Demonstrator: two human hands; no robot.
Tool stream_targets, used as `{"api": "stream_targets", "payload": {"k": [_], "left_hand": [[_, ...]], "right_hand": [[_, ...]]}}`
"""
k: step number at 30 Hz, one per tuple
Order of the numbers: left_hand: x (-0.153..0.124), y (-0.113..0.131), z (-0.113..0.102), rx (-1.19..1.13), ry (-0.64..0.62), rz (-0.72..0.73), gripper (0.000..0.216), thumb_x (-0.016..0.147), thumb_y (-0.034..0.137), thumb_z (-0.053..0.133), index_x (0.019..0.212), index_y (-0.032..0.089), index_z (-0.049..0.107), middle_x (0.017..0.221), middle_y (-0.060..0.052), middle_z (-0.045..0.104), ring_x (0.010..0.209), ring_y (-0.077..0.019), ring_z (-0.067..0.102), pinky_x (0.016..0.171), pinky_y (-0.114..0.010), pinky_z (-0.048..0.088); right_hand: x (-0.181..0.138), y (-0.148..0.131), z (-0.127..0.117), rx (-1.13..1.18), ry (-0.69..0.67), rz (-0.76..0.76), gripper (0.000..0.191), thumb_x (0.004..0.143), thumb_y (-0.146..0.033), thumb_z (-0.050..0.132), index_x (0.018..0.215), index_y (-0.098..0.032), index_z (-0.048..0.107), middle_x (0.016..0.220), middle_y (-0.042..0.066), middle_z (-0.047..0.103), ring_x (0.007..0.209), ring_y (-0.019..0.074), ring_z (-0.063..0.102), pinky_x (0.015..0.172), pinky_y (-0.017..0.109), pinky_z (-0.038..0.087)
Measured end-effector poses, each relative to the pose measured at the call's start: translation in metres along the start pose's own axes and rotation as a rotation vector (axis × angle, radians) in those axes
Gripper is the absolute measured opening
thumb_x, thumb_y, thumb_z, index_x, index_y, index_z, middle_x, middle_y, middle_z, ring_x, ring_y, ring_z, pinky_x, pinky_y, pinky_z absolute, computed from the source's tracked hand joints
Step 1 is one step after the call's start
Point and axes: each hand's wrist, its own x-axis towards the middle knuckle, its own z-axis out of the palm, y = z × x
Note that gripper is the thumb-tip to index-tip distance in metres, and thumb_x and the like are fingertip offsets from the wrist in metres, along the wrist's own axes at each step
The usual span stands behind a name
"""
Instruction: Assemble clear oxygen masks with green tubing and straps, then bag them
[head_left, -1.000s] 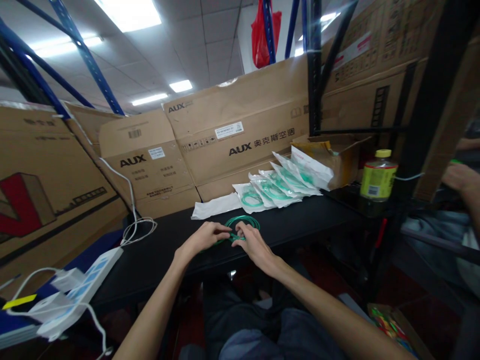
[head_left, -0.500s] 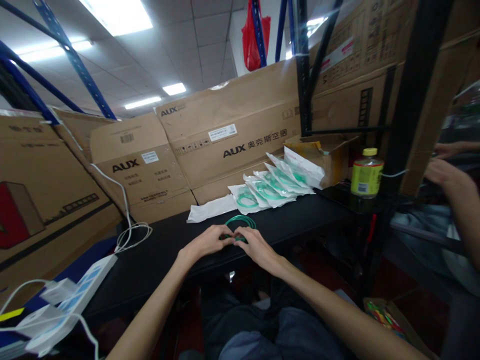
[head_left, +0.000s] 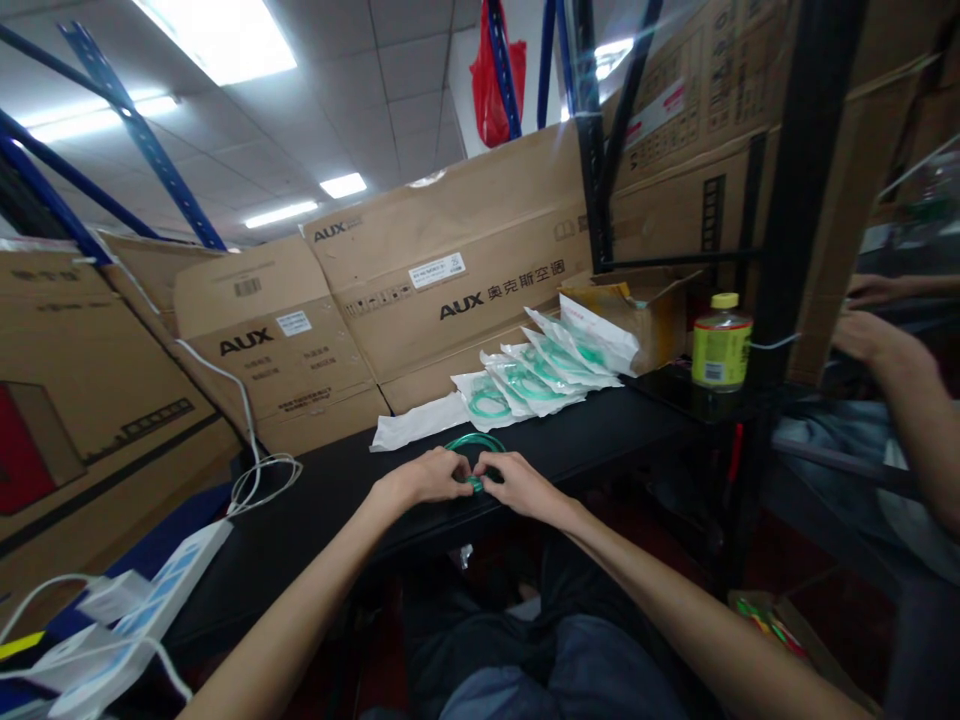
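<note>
A coil of green tubing (head_left: 475,443) lies on the black table (head_left: 322,510) in front of me. My left hand (head_left: 420,478) and my right hand (head_left: 517,482) meet at the near edge of the coil, fingers pinched together on the tubing. Behind the coil lies a flat white bag (head_left: 414,421). A row of clear bags with green tubing coils (head_left: 540,365) leans overlapping further back.
Large AUX cardboard boxes (head_left: 450,290) stand behind the table. An open carton (head_left: 637,310) and a yellow-labelled bottle (head_left: 720,342) sit at the right by a black rack post. A white power strip (head_left: 142,600) and cables lie at the left. Another person's arm (head_left: 892,370) reaches in at the right.
My hands have drawn closer together on the green tubing and the coil looks smaller. The view has shifted slightly right. The other person's arm has come further into view.
</note>
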Motion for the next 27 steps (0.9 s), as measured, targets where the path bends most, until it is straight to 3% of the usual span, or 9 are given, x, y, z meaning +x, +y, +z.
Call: {"api": "stream_targets", "payload": {"k": [2, 8, 13, 19, 23, 27], "left_hand": [[-0.001, 0.006, 0.001, 0.028, 0.008, -0.021, 0.033, 0.077, 0.041, 0.067, 0.101, 0.021, 0.075, 0.086, -0.007, 0.076, 0.088, -0.0265, 0.070, 0.072, -0.029, 0.048], [0.004, 0.012, -0.004, 0.035, -0.068, 0.024, 0.018, 0.076, 0.031, 0.067, 0.090, 0.022, 0.076, 0.053, 0.004, 0.063, 0.058, -0.0178, 0.066, 0.061, -0.024, 0.045], [0.008, 0.017, -0.010, 0.058, -0.023, 0.094, 0.019, 0.071, 0.026, 0.073, 0.088, 0.022, 0.077, 0.052, 0.003, 0.061, 0.059, -0.0197, 0.065, 0.061, -0.026, 0.043], [0.005, 0.020, -0.014, 0.025, -0.008, 0.141, 0.027, 0.082, 0.026, 0.066, 0.106, 0.022, 0.078, 0.053, 0.003, 0.064, 0.052, -0.0173, 0.063, 0.064, -0.025, 0.045], [0.002, 0.018, -0.017, 0.031, 0.031, 0.162, 0.022, 0.087, 0.029, 0.066, 0.101, 0.022, 0.081, 0.057, 0.000, 0.068, 0.056, -0.0178, 0.063, 0.068, -0.026, 0.044], [-0.003, 0.012, -0.035, 0.055, 0.109, 0.173, 0.020, 0.085, 0.029, 0.068, 0.097, 0.022, 0.082, 0.066, -0.002, 0.072, 0.066, -0.0188, 0.065, 0.070, -0.026, 0.044]], "right_hand": [[0.000, 0.005, 0.000, 0.007, 0.001, 0.004, 0.016, 0.088, -0.008, 0.059, 0.091, -0.019, 0.071, 0.089, 0.002, 0.076, 0.083, 0.0176, 0.071, 0.076, 0.025, 0.049], [-0.005, 0.009, -0.002, -0.010, 0.019, -0.036, 0.017, 0.089, -0.006, 0.061, 0.091, -0.019, 0.071, 0.092, 0.004, 0.076, 0.088, 0.0182, 0.071, 0.085, 0.029, 0.051], [-0.010, 0.006, -0.007, -0.027, 0.080, -0.053, 0.016, 0.090, -0.007, 0.063, 0.087, -0.020, 0.071, 0.093, 0.004, 0.074, 0.094, 0.0194, 0.065, 0.089, 0.032, 0.049], [-0.010, 0.011, -0.004, 0.019, 0.178, 0.007, 0.013, 0.089, -0.011, 0.067, 0.080, -0.021, 0.070, 0.091, 0.005, 0.073, 0.091, 0.0212, 0.064, 0.089, 0.036, 0.047], [-0.010, 0.007, -0.004, 0.106, 0.242, 0.047, 0.005, 0.088, -0.022, 0.070, 0.085, -0.022, 0.074, 0.094, 0.005, 0.074, 0.094, 0.0223, 0.067, 0.090, 0.036, 0.049], [-0.009, 0.005, -0.012, 0.225, 0.364, 0.138, 0.023, 0.095, -0.038, 0.062, 0.101, -0.020, 0.075, 0.107, 0.008, 0.075, 0.101, 0.0232, 0.069, 0.093, 0.036, 0.051]]}}
